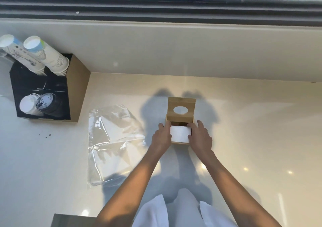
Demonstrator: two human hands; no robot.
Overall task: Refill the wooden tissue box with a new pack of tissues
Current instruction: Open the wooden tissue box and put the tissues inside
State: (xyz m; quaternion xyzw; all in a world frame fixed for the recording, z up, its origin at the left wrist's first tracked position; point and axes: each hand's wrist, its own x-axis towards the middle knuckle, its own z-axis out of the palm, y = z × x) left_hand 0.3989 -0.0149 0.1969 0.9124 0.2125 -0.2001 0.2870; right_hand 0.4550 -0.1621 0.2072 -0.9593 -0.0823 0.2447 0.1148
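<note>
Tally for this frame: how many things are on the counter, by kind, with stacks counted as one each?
Wooden tissue box, lid up: 1
Tissue stack, held by left hand and right hand: 1
Clear plastic wrapper: 1
Cup organiser: 1
Paper cup stacks: 3
Black lid stack: 1
Total: 8

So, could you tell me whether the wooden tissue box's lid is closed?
No, the lid of the wooden tissue box stands open while both hands press the tissues in.
</note>
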